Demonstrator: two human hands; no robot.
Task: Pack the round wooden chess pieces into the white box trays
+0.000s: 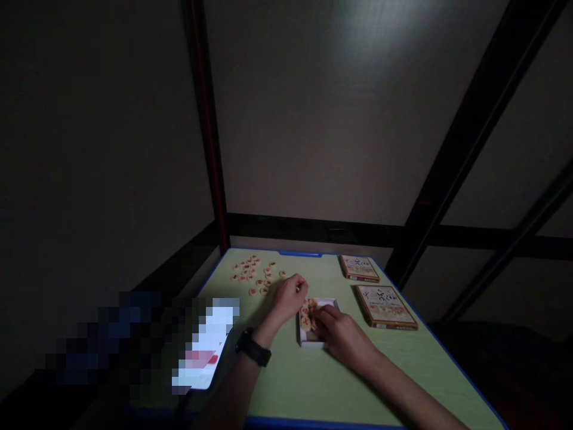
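Observation:
A small white box point(305, 341) lies open on the green table point(313, 382), with several round wooden game pieces point(306, 313) inside. My right hand point(338, 334) rests over the box, fingers curled onto the pieces in it. My left hand point(290, 297), a black watch on its wrist, hovers just left of the box's far end with the fingertips pinched together; what they hold is too small to make out. More loose pieces point(251, 273) lie scattered at the table's far left.
Two flat printed boxes lie at the right of the table, one far point(359, 267) and one nearer point(386, 306). A blurred bright object point(203, 349) sits at the left edge. The table has a blue rim, dark bars and walls behind.

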